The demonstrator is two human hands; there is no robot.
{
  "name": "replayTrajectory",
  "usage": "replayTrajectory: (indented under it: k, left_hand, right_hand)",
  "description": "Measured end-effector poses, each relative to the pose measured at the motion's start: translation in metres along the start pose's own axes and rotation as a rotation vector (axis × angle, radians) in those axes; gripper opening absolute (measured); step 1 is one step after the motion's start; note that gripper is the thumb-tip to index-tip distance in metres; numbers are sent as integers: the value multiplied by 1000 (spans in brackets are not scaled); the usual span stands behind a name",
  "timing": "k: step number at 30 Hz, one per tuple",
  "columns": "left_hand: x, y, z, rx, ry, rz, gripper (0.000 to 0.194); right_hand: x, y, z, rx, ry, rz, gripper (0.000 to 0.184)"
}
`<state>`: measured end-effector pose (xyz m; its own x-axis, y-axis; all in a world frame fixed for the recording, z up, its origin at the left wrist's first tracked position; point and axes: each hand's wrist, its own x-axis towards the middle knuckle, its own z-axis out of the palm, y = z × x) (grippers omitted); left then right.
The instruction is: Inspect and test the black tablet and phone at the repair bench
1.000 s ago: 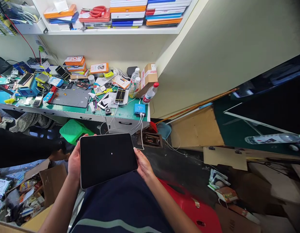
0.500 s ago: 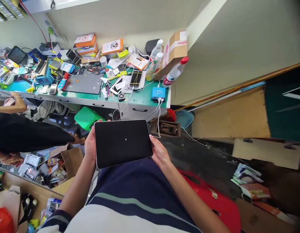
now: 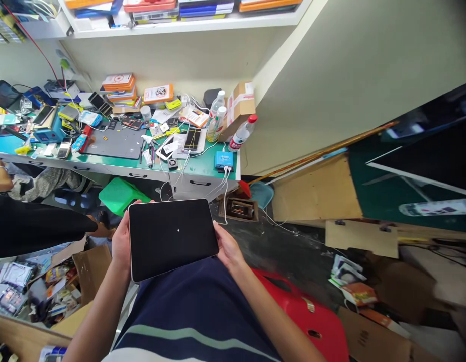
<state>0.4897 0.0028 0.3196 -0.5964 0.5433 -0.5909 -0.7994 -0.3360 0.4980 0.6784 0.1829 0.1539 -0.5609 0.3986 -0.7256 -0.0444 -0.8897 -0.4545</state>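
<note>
In the head view, a flat tablet (image 3: 172, 239) is held in front of the dark clothing (image 3: 195, 301), between the two hands. By the left hand (image 3: 121, 244), its left side is gripped, with some fingertips showing over the top edge; by the right hand (image 3: 228, 247), the right edge is pinched, with the thumb near the front and the other fingers partly hidden. Compared with half a second before, the view has been shifted, so that the shelf (image 3: 187, 28) is seen again above the worktop (image 3: 204, 163), while the grip has been kept the same; by this, the handling seems not to be altered. The screen is smooth, black and glossy-looking, with rounded corners, a thin pale rim and a small white mark near its middle. A white cable (image 3: 225, 201) is hung down just beyond the right hand; whether the tablet is reached by it cannot be told. On the worktop, which is green and smooth, a blue box-shaped device (image 3: 223, 160), a clear bottle with a red cap (image 3: 242, 134) and a flat grey mat (image 3: 117, 145) are seen. Below, a green plastic object (image 3: 121, 195) is noticed, glossy and bluntly angled.
</note>
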Motion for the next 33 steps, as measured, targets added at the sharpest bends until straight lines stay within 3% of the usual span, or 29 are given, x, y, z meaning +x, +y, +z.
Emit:
replayTrajectory:
  k: [12,22,33]
  left_hand:
    - [-2,1,5,91,62,47,47]
    - [1,2,-6,380,83,100,73]
    - [2,1,-11,410,82,120,76]
  right_hand:
    - [-5,-5,5,-21,-3,-58,36]
    - [-7,-11,10,-11,3,-73,40]
    - [0,-21,3,-102,-4,-110,37]
